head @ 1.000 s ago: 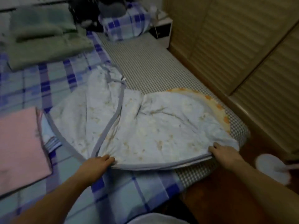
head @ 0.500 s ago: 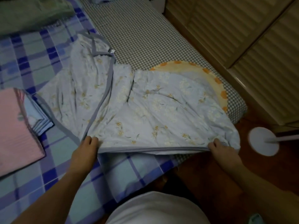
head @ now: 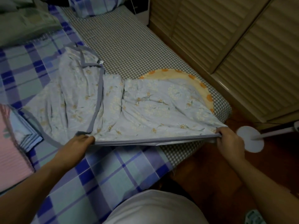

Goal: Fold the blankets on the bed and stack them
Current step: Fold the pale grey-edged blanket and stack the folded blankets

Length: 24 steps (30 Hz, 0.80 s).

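A light blue floral blanket [head: 145, 107] with grey trim lies rumpled across the bed [head: 113, 167], doubled over along its near edge. My left hand [head: 77, 146] grips the near left corner of that edge. My right hand [head: 229, 141] grips the near right corner, just past the bed's corner. The edge between them is stretched straight and lifted slightly off the bed. A folded pink blanket [head: 11, 151] lies at the left on a folded blue striped one [head: 25, 136]. A folded green blanket [head: 24, 25] sits at the far left.
An orange round-edged cloth [head: 199, 83] shows under the floral blanket on the grey checked sheet [head: 123, 39]. A plaid pillow [head: 90, 5] lies at the head. Louvred wardrobe doors [head: 226, 38] run along the right. A white round stand base [head: 250, 138] sits on the wooden floor.
Both hands have pulled the blanket's near edge toward me and drawn it taut. My view has dropped lower and closer to the bed.
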Tool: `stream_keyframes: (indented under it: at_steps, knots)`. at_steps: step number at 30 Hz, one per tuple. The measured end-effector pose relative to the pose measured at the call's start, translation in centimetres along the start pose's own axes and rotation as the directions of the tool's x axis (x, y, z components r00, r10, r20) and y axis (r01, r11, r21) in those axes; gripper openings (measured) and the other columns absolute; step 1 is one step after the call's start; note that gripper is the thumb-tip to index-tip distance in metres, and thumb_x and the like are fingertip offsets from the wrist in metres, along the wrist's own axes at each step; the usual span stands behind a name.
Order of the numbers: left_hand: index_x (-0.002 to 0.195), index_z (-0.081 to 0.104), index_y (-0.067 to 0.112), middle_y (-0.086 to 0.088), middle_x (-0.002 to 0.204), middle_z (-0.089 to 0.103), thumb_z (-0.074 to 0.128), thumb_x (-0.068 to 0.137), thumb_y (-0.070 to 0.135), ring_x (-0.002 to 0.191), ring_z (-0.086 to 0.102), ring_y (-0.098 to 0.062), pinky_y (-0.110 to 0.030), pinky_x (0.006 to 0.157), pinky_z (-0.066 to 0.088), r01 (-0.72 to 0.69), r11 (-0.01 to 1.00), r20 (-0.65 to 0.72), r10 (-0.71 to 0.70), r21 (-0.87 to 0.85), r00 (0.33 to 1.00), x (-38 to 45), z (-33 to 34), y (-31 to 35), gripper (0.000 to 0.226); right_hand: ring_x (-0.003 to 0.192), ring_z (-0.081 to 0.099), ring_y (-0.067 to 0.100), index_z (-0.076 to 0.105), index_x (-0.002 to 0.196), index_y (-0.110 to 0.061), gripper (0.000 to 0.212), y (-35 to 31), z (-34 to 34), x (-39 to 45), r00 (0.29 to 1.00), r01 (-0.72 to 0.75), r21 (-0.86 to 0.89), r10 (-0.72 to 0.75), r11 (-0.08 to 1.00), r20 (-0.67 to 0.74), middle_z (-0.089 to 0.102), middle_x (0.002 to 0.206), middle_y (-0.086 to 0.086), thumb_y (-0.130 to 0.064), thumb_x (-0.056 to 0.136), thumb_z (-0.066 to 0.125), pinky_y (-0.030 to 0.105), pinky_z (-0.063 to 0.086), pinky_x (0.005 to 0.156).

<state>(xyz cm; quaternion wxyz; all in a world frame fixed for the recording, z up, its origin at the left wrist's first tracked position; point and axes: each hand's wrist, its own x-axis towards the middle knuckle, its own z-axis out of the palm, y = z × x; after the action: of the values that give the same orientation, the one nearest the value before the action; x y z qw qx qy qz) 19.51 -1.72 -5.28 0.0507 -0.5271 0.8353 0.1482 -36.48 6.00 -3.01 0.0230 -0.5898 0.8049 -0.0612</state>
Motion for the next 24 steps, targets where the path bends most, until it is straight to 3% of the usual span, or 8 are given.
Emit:
stream_keyframes:
  at_steps: [3,5,9,15,18,21,23,24]
  knots:
    - [0.11,0.067,0.02,-0.006,0.11,0.062,0.077,0.08,0.005,0.094,0.062,-0.024,-0.033,0.08,0.053,-0.016,0.996,-0.103,0.007,-0.093,0.995,1.1,-0.2,0.5,0.034,0.073,0.055,0.035,0.062,0.087,-0.015,0.012,-2.0,-0.4,2.3,0.883,-0.461,0.23,0.469,0.857,0.019,0.063,0.084,0.015,-0.008,0.091,0.054,0.036,0.043,0.061]
    - [0.11,0.066,0.017,-0.006,0.104,0.064,0.075,0.083,0.005,0.087,0.062,-0.023,-0.034,0.075,0.053,-0.015,0.989,-0.187,-0.013,-0.147,0.982,1.7,-1.4,1.2,0.031,0.08,0.053,0.033,0.06,0.084,-0.017,0.017,-2.8,-1.0,4.3,0.777,-0.589,0.383,0.629,0.712,0.025,0.063,0.092,0.016,-0.01,0.094,0.049,0.036,0.041,0.068]
    - [0.123,0.06,0.02,-0.004,0.118,0.06,0.065,0.089,0.009,0.098,0.06,-0.023,-0.034,0.081,0.052,-0.134,0.991,-0.132,0.133,0.004,0.982,2.2,-3.2,1.2,0.036,0.093,0.06,0.038,0.063,0.087,-0.019,0.017,-2.8,-3.9,7.4,0.662,-0.635,0.512,0.749,0.578,-0.024,0.067,0.104,0.017,-0.016,0.095,0.049,0.042,0.048,0.081]
    - [0.128,0.048,0.033,0.003,0.122,0.054,0.061,0.095,0.03,0.09,0.055,-0.008,-0.023,0.076,0.054,-0.098,0.992,-0.078,0.092,-0.081,0.993,3.2,-3.4,0.1,0.035,0.091,0.06,0.031,0.061,0.087,-0.019,0.02,-5.5,-7.4,9.4,0.648,-0.576,0.592,0.756,0.563,-0.088,0.06,0.093,0.01,-0.008,0.095,0.046,0.032,0.04,0.074]
    - [0.107,0.052,0.042,0.012,0.108,0.056,0.046,0.097,0.053,0.087,0.056,-0.01,-0.026,0.077,0.051,-0.127,0.986,-0.003,0.127,-0.107,0.992,3.0,-2.2,0.9,0.015,0.084,0.054,0.024,0.062,0.088,-0.019,0.022,-7.3,-8.7,10.0,0.613,-0.552,0.652,0.783,0.52,-0.105,0.064,0.099,0.012,-0.008,0.095,0.044,0.028,0.038,0.072]
    - [0.091,0.041,0.055,0.022,0.101,0.051,0.048,0.099,0.048,0.095,0.056,-0.009,-0.023,0.079,0.041,-0.24,0.97,-0.062,0.241,0.024,0.968,2.8,-0.7,1.9,0.012,0.088,0.06,0.025,0.068,0.094,-0.016,0.022,-8.4,-10.1,11.2,0.583,-0.541,0.694,0.807,0.476,-0.099,0.069,0.105,0.012,-0.016,0.096,0.046,0.031,0.045,0.073]
    - [0.102,0.055,0.047,0.018,0.1,0.055,0.045,0.098,0.043,0.092,0.059,-0.012,-0.022,0.078,0.046,-0.159,0.987,-0.106,0.157,-0.006,0.982,2.3,0.1,1.7,0.011,0.095,0.065,0.028,0.069,0.1,-0.014,0.024,-9.0,-11.2,11.9,0.562,-0.542,0.711,0.823,0.448,-0.09,0.069,0.107,0.01,-0.018,0.097,0.046,0.033,0.049,0.077]
    - [0.105,0.065,0.033,0.008,0.104,0.061,0.042,0.094,0.038,0.091,0.064,-0.022,-0.03,0.075,0.052,-0.139,0.99,-0.144,0.14,0.02,0.98,2.2,0.6,1.4,0.026,0.098,0.065,0.029,0.069,0.102,-0.013,0.025,-9.3,-11.8,12.2,0.559,-0.541,0.713,0.824,0.445,-0.09,0.069,0.108,0.01,-0.018,0.098,0.046,0.033,0.05,0.078]
